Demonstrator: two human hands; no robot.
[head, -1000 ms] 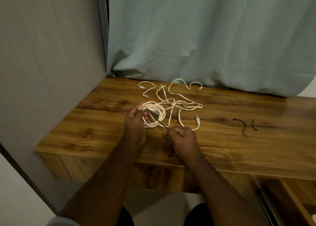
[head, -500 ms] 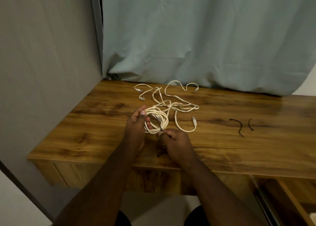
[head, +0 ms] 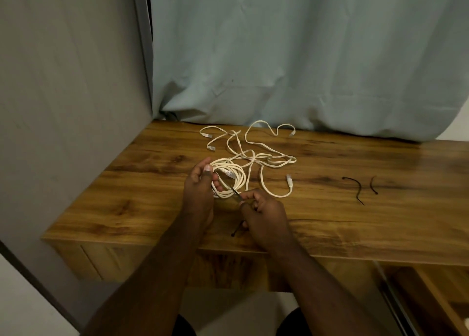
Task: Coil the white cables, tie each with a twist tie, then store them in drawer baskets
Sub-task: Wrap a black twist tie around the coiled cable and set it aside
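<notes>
A coiled white cable (head: 234,175) lies on the wooden desk (head: 330,224), and my left hand (head: 200,188) grips its left side with the thumb over the loops. My right hand (head: 264,213) pinches a black twist tie (head: 234,191) that runs across the coil; the tie's other end pokes out below the hand near the desk's front edge. Behind the coil sprawl loose white cables (head: 256,153) with clear plugs at their ends.
Two more black twist ties (head: 354,188) lie on the desk to the right. A pale curtain (head: 291,56) hangs behind the desk, a grey wall panel (head: 71,94) stands on the left. An open wooden drawer (head: 436,292) shows at the lower right.
The twist tie stays stretched across the coil. My right hand has shifted slightly along the tie; the left hand keeps its hold on the coil.
</notes>
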